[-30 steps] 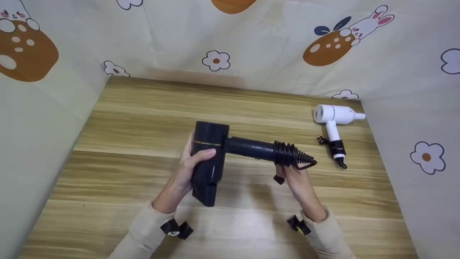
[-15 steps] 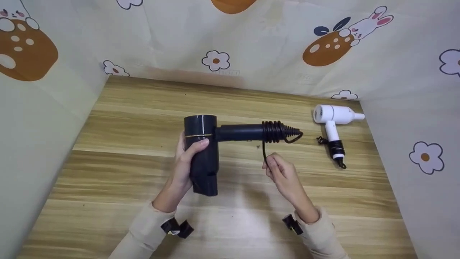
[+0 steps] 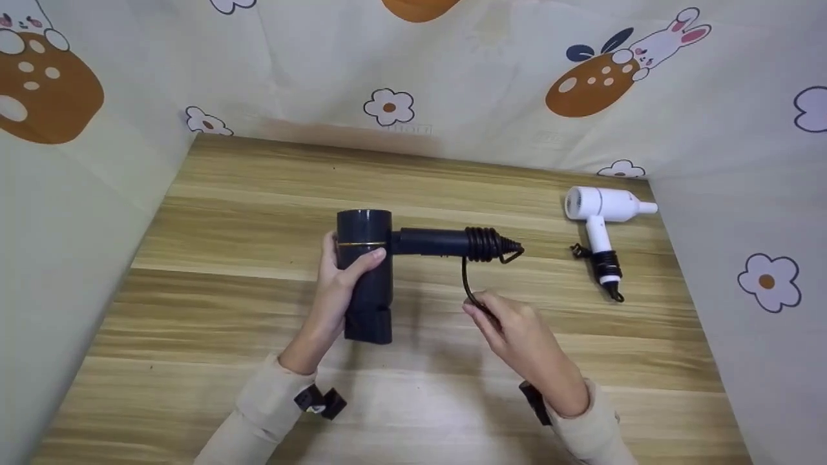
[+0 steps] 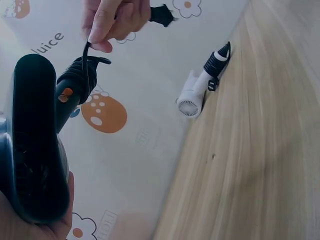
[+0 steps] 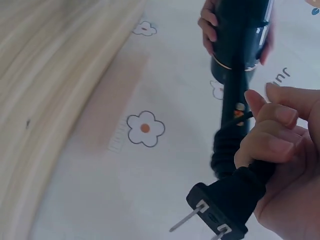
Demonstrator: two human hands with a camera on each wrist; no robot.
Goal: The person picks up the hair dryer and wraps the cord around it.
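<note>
A dark hair dryer (image 3: 369, 284) with a gold ring is held above the table by my left hand (image 3: 333, 294), its thumb across the front of the barrel. The handle (image 3: 433, 242) points right, with black cord (image 3: 483, 244) coiled round its end. From the coil a loose length of cord runs down to my right hand (image 3: 520, 332), which grips it near the plug end. In the right wrist view the two-pin plug (image 5: 220, 202) sticks out below the curled fingers. The left wrist view shows the dryer's nozzle end (image 4: 37, 140) close up.
A white hair dryer (image 3: 604, 204) lies at the back right of the wooden table (image 3: 258, 194), its black cord (image 3: 606, 263) wound round the handle. Patterned cloth walls (image 3: 478, 84) stand along the back and both sides.
My right hand has come away from the handle's end, drawing a length of cord down toward me. The dark hair dryer has shifted slightly and its handle has levelled.
</note>
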